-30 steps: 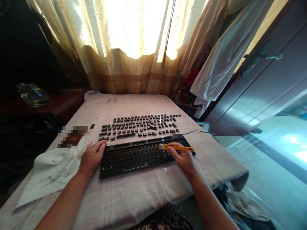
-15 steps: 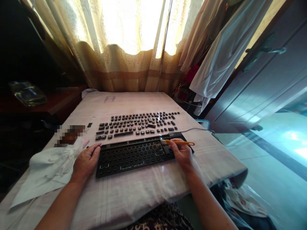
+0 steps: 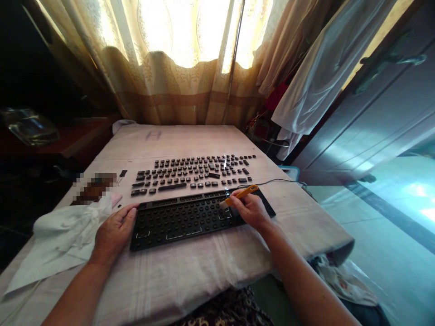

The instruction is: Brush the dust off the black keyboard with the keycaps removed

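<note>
A black keyboard base [image 3: 185, 222] with its keycaps off lies slightly slanted on the cloth-covered table. My left hand [image 3: 113, 231] grips its left edge, thumb and fingers closed around the upper left corner. In my right hand [image 3: 249, 207] is a small brush [image 3: 243, 194] with an orange handle, pinched between thumb and fingers. Its pale bristles point down-left at the key area, right of the base's middle. Just beyond the base, loose black keycaps [image 3: 193, 170] are laid out in rows, with a long space bar [image 3: 172, 186] in the nearest row.
A crumpled white cloth [image 3: 64, 235] lies at the left, beside a blurred-out patch and a small black item [image 3: 123, 173]. The keyboard's cable [image 3: 282, 180] runs off the right edge. A curtain [image 3: 183, 104] hangs behind the table [image 3: 190, 280]; a door [image 3: 356, 122] stands at right.
The brush has tilted from nearly level to slanting, its bristles lowered toward the key area and shifted slightly left. The left hand keeps its hold on the keyboard base. The camera view has shifted a little.
</note>
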Motion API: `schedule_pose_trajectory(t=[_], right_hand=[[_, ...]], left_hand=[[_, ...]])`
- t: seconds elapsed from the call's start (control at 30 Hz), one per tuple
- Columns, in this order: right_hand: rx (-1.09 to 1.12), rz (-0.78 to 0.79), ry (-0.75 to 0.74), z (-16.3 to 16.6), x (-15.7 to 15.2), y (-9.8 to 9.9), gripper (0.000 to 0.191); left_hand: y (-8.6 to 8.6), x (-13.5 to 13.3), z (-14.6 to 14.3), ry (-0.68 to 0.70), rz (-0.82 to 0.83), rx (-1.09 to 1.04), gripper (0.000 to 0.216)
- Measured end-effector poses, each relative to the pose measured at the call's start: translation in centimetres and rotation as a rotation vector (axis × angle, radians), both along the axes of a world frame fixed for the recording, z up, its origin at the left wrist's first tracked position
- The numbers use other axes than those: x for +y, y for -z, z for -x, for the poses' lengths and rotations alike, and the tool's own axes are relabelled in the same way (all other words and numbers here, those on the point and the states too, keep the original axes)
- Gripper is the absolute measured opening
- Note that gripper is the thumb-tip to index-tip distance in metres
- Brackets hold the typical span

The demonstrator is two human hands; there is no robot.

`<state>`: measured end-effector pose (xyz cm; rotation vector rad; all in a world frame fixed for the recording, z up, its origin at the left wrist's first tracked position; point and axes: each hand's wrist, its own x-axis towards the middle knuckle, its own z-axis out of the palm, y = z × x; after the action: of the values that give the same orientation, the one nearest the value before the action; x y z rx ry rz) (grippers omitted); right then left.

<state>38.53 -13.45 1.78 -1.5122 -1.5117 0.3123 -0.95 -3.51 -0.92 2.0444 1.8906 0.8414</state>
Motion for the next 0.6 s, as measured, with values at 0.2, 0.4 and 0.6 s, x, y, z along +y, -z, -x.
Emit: schedule_pose_trajectory(t=[0.2, 0.4, 0.6], right_hand=[[-0.059, 0.082, -0.221, -0.7, 1.0, -0.8, 0.027], [-0.148, 0.162, -0.343, -1.3, 1.1, -1.6, 0.024], [-0.124, 0.155, -0.347, -2.0, 1.6, -2.4, 0.027]], left_hand=[[-0.7, -0.2, -0.4, -0.030, 0.020, 0.016, 0.038], [-1.7, -0.5, -0.9, -0.053, 0.096, 0.033, 0.038], [-1.7, -0.5, -0.8, -0.049, 0.073, 0.010, 0.040]])
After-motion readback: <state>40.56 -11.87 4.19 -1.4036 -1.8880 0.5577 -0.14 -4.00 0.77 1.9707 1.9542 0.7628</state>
